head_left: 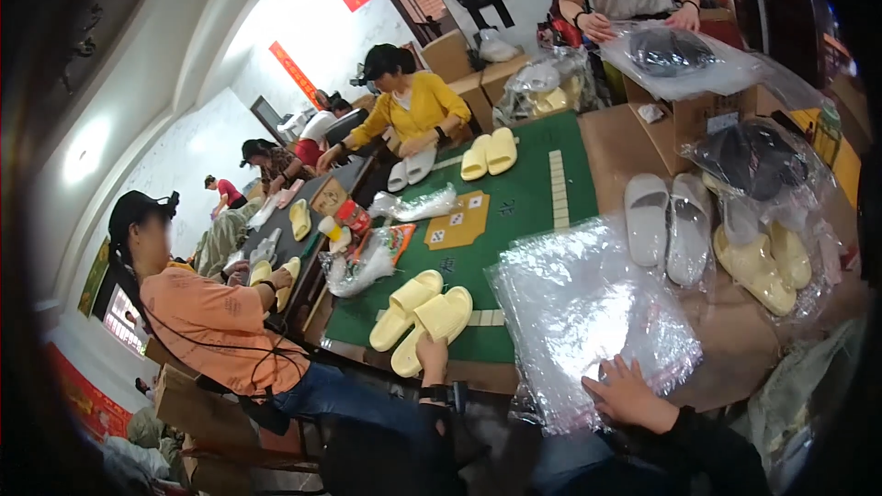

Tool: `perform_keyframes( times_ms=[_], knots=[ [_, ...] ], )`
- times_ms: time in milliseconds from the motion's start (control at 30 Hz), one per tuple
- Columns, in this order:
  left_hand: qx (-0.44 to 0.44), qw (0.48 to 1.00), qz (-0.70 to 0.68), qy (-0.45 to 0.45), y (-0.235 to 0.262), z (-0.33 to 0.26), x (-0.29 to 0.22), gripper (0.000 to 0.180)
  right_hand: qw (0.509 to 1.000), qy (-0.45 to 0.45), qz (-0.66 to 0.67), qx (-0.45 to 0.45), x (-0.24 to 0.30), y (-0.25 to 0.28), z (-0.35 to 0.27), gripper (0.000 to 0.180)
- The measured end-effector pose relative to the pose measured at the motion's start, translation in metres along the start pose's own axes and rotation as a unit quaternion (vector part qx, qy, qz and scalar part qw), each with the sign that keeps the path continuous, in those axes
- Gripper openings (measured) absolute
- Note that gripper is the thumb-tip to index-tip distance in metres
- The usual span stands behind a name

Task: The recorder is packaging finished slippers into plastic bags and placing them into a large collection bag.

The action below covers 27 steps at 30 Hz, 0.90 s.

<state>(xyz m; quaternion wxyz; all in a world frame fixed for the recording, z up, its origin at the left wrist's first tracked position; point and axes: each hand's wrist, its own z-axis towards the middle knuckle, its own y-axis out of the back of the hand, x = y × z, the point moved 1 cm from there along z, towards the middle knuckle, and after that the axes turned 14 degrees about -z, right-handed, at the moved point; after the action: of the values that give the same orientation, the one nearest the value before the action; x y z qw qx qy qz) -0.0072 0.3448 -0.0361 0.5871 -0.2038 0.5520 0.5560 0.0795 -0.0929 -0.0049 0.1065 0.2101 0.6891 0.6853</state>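
Left hand [432, 355] grips the heel end of one yellow slipper [432, 326], which lies beside its mate [404, 308] at the near edge of the green table [524, 193]. Right hand [629, 397] rests on the bag stack [588, 312], fingers spread flat, grasping nothing.

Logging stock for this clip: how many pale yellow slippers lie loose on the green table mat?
4: two by the left hand, its fingers on the nearer slipper, the other beside it; a far pair at the mat's far edge. Bagged ones aren't counted.
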Motion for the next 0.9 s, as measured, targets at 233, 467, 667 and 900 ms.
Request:
perform_keyframes(
  times_ms=[233, 467, 667, 900],
  knots=[
    [0.025, 0.962, -0.237, 0.131, -0.031, -0.020, -0.069, 0.021, 1.000, -0.009, -0.023, 0.007, -0.006, -0.005, 0.000, 0.063],
    [0.052, 0.968, -0.200, 0.144, 0.004, 0.038, -0.016, 0.031, 1.000, 0.012, -0.019, -0.005, -0.002, 0.000, 0.003, 0.062],
    [-0.023, 0.973, 0.215, 0.079, 0.021, 0.062, 0.005, 0.078, 1.000, 0.010, -0.024, 0.014, 0.000, 0.003, -0.001, 0.057],
    [0.041, 0.990, 0.112, 0.080, 0.080, 0.086, 0.059, 0.052, 0.997, 0.054, -0.059, -0.003, 0.024, 0.005, 0.017, 0.063]
  ],
)
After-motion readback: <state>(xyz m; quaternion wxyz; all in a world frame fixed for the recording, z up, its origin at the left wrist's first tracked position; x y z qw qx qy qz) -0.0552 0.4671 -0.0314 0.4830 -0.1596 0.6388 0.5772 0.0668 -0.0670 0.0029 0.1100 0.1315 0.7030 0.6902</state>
